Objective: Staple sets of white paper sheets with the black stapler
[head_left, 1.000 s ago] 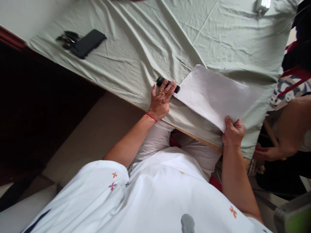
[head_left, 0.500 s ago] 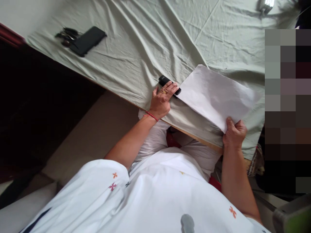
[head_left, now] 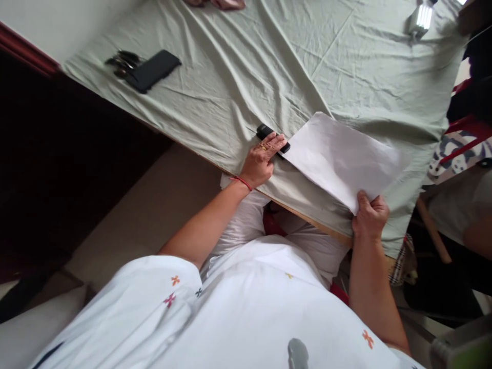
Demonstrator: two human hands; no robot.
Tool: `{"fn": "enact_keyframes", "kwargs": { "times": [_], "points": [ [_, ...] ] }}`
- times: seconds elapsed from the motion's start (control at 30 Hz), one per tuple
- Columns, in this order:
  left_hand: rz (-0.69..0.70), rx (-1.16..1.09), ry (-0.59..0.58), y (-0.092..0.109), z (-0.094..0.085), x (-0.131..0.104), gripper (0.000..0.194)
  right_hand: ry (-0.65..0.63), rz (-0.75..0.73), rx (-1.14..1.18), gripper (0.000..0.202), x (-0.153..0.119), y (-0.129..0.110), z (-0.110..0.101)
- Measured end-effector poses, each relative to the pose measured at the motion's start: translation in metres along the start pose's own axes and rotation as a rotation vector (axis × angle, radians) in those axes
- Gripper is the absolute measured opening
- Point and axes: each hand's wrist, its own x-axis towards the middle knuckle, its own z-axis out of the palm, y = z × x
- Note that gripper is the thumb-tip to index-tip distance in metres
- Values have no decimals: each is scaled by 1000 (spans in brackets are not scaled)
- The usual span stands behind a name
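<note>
**Left Hand on Stapler-Like Device, Right Hand Pinching Paper**

At the centre of the frame, the left hand (head_left: 258, 164) is lying palm down with its fingers extended across the top of a black stapler-like device (head_left: 264, 131), rather than closing round it. The device is resting on the cloth-covered counter (head_left: 230, 97), its right end meeting the left corner of a sheet of white paper (head_left: 342, 154). Whether that corner is sitting inside the device is too small to tell.

The paper is spreading right of centre over the green cloth, bending slightly. The right hand (head_left: 371, 218) is gripping its near corner at the counter's front edge, thumb on top and fingers curling beneath.

In the upper left, a dark flat case (head_left: 154, 70) is lying beside a bunch of keys (head_left: 125, 60), the two touching or overlapping. A white, bright-faced object (head_left: 421, 21) is standing in the upper right, and pinkish fabric (head_left: 228, 4) is showing at the top edge.
</note>
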Motion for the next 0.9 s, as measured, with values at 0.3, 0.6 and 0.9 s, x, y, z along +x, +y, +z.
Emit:
{"fn": "enact_keyframes", "kwargs": {
  "times": [0.3, 0.6, 0.9],
  "points": [
    [20, -69, -7, -2, -5, 2, 76, 56, 54, -61, 34, -14, -14, -22],
    [-234, -2, 190, 9, -16, -11, 42, 54, 98, -101, 29, -53, -15, -56],
    [-269, -431, 80, 42, -8, -24, 37, 48, 57, -11, 28, -46, -17, -61]
  ]
}}
